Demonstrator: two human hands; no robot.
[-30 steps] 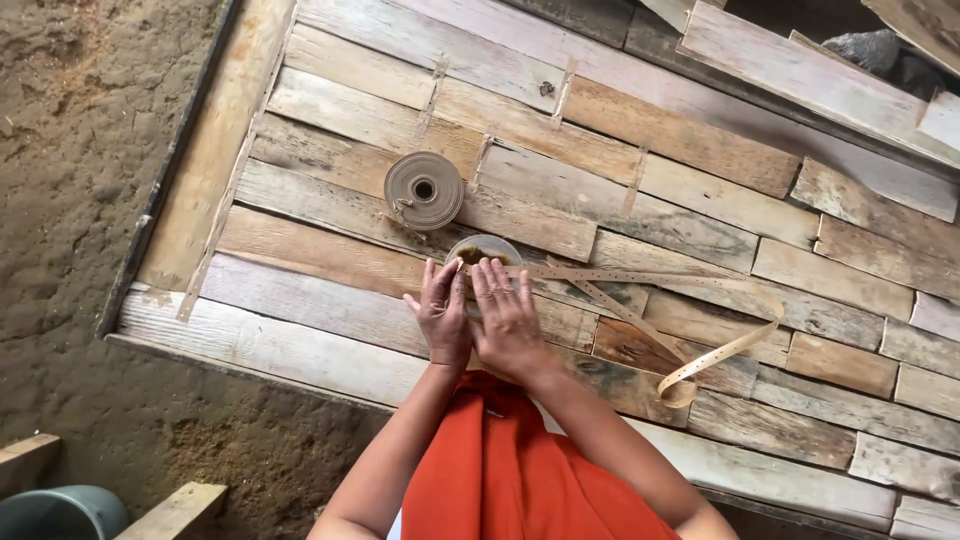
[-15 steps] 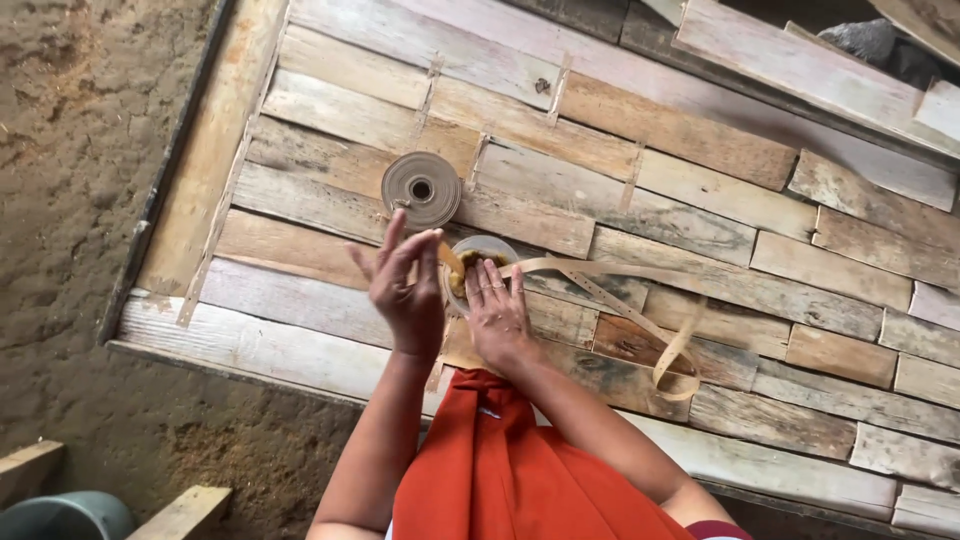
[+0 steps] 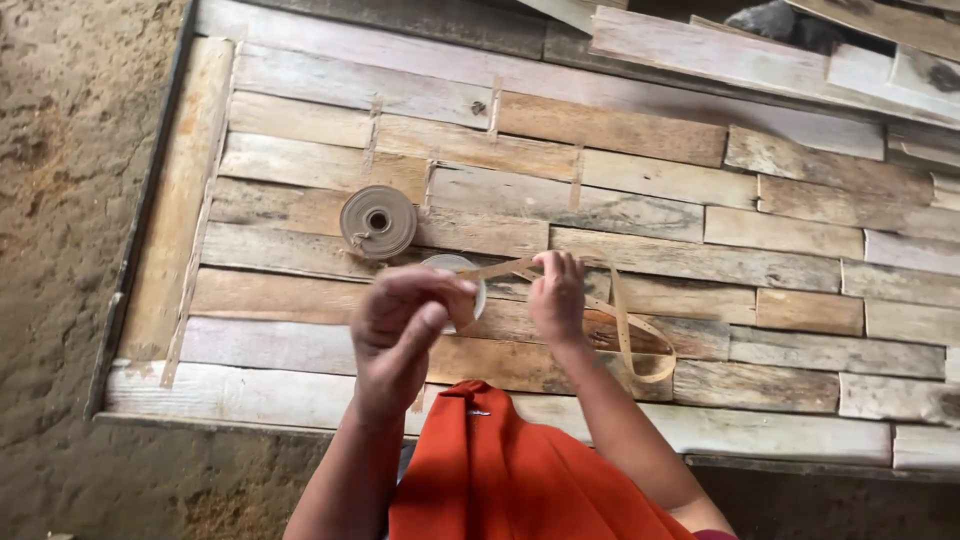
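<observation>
My left hand [image 3: 405, 330] pinches the end of a thin tan strip [image 3: 625, 320] and partly covers a small pale roll [image 3: 462, 285] lying on the wooden plank platform [image 3: 640, 205]. My right hand [image 3: 558, 295] grips the same strip a little further along; the strip curls away to the right in a loose loop on the planks. A tightly wound brown coil [image 3: 378, 221] lies flat on the boards just beyond my left hand, untouched. An orange cloth [image 3: 510, 470] hangs below my forearms.
Bare earth floor [image 3: 70, 200] runs along the left side and below the platform's near edge. Loose long planks [image 3: 760, 60] are stacked at the far right corner. A raised wooden border [image 3: 180, 200] edges the platform's left side.
My hands have drawn apart, the left moving left and nearer to me with the strip end, the right staying by the pale roll. The strip's loop has shifted on the boards.
</observation>
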